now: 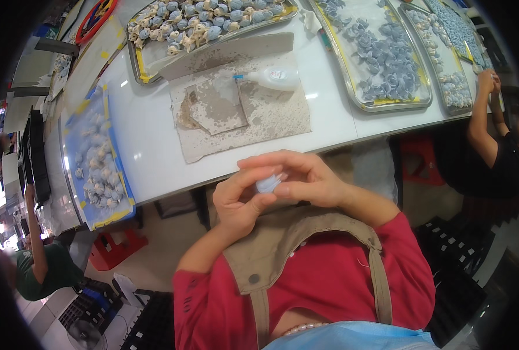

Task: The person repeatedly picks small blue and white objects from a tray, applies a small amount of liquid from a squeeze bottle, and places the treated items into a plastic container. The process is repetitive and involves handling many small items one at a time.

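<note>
In front of my chest, near the table's front edge, my left hand [238, 200] and my right hand [315, 179] meet around a small pale-blue rounded piece [268, 184], which looks like a flower bud of overlapping petals. Fingers and thumbs of both hands close on it, hiding part of it. Beyond them a stained cardboard sheet [277, 122] lies on the white table. On that sheet a white squeeze bottle with a blue nozzle [278, 79] lies on its side.
Blue-and-cream buds fill a metal tray [139, 61] at the back and a blue tray [121, 169] at left. A tray of loose grey-blue petals [387, 107] stands right, with a bud tray [458, 109] beyond it. People work at both sides.
</note>
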### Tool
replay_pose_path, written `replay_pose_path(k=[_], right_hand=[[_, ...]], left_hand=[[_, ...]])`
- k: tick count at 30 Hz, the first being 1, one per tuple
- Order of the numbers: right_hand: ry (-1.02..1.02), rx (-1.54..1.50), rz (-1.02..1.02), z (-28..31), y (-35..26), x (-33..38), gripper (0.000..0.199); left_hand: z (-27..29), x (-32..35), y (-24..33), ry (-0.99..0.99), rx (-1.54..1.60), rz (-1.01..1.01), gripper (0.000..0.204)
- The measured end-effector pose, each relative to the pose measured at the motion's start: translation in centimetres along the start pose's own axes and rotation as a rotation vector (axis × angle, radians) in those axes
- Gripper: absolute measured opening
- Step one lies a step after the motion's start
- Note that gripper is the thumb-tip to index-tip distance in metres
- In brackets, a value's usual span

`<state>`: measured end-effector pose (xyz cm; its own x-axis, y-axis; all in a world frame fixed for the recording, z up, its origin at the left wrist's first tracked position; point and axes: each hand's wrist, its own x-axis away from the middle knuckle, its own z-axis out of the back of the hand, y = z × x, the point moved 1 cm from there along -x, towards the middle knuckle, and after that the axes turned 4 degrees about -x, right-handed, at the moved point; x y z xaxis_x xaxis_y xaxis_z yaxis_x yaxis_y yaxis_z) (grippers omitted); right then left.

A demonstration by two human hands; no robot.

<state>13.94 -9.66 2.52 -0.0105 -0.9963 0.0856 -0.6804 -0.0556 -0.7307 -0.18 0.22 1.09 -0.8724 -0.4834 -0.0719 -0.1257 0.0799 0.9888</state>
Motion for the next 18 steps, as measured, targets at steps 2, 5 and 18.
replay_pose_path(k=[2,5,18], right_hand=[[0.017,-0.017,0.013,0.5,0.5,0.1,0.048],[0.039,-0.021,0.036,0.8,0.8,0.1,0.046],[0.238,0.59,0.349,1.1,0.2,-2.4,0.038]], left_hand=[[-0.4,-0.4,0.0,0.018,-0.031,-0.036,0.036],[-0.8,-0.6,-0.2,0.039,-0.073,-0.07,0.03],[5.3,-1.2,2.7,0.284,-0.713,-0.123,0.029]])
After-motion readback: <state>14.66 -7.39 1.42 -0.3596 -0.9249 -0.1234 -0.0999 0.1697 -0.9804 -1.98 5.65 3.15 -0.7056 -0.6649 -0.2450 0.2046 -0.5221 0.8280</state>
